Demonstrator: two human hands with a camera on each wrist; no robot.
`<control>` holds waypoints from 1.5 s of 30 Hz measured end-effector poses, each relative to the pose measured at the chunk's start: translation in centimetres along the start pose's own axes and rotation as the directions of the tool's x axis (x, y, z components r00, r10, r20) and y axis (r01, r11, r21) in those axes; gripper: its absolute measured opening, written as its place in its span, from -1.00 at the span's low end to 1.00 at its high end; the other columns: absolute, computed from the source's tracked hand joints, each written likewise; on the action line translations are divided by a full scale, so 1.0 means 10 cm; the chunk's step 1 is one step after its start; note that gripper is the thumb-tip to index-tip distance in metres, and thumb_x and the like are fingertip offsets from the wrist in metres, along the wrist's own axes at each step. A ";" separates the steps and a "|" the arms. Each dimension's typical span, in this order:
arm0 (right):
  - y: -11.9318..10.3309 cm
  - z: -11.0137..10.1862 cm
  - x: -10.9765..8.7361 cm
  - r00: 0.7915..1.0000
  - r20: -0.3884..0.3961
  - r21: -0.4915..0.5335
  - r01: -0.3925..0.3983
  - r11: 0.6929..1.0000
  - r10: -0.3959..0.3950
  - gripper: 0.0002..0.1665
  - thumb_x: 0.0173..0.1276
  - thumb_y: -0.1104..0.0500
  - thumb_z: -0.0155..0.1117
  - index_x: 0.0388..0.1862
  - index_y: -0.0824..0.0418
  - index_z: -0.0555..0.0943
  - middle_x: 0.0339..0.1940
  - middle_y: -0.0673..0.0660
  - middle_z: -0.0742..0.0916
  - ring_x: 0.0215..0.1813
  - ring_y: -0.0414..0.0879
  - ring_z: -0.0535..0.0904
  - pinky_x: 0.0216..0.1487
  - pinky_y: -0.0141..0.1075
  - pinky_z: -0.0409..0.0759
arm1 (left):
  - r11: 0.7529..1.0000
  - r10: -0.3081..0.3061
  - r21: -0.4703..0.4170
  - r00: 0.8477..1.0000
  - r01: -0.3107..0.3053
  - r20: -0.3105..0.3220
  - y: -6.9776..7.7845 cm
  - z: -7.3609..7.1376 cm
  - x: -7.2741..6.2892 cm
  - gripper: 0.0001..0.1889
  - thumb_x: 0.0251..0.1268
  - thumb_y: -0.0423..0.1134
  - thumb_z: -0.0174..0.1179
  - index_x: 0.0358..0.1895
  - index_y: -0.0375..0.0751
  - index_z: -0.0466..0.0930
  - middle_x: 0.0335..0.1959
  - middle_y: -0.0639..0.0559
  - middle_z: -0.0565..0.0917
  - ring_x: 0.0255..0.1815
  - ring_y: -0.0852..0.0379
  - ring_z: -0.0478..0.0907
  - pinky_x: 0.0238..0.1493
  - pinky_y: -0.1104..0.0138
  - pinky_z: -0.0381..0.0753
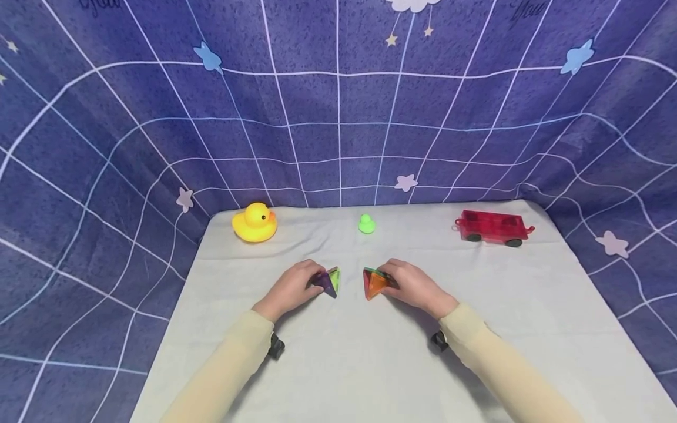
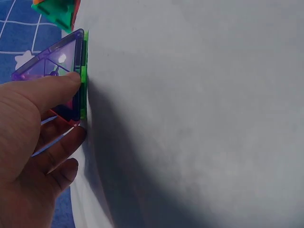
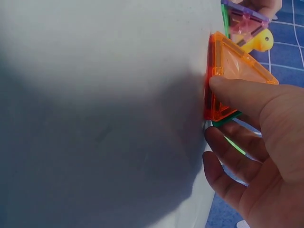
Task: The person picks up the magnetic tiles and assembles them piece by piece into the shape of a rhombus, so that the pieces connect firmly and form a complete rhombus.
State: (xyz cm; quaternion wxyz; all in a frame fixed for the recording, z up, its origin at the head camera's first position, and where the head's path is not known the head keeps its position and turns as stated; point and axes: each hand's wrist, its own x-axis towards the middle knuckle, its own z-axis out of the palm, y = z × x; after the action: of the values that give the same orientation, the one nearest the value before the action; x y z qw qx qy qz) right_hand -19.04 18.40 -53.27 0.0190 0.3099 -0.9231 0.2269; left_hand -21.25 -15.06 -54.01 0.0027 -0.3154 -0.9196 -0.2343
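My left hand (image 1: 292,288) pinches a small pyramid of translucent triangular magnetic tiles (image 1: 327,284) with purple and green faces. In the left wrist view the thumb presses on its purple tile (image 2: 66,54), and a green tile (image 2: 84,71) forms the edge towards the white cloth. Opposite it, my right hand (image 1: 415,286) pinches a second magnetic-tile pyramid (image 1: 376,284), orange, red and green. Its orange tile (image 3: 232,66) lies under the right thumb in the right wrist view. A gap separates the two pyramids. Both are low over the cloth; whether they touch it I cannot tell.
Along the back of the white-covered table (image 1: 338,364) stand a yellow rubber duck (image 1: 254,223) at left, a small green duck (image 1: 366,224) in the middle and a red wheeled toy car base (image 1: 492,227) at right. A blue patterned curtain (image 1: 338,106) rises behind.
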 end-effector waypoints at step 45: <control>-0.07 0.06 0.13 0.999 -0.039 0.065 0.015 0.998 -0.013 -0.56 0.29 0.21 0.58 0.12 0.26 0.70 -0.03 0.12 0.78 0.03 0.00 0.69 0.15 -0.05 0.60 | 0.999 0.003 -0.035 1.000 -0.004 -0.019 0.32 0.24 0.21 -0.64 0.27 -0.17 0.51 0.06 -0.18 0.69 -0.09 0.03 0.67 -0.06 0.09 0.62 0.09 0.15 0.59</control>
State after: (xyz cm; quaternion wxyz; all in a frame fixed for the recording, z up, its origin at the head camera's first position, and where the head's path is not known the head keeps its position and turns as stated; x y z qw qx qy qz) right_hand -19.60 16.90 -53.28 0.0282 0.3123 -0.9125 0.2626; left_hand -20.76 -10.64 -54.43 0.0065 -0.3149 -0.9146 -0.2536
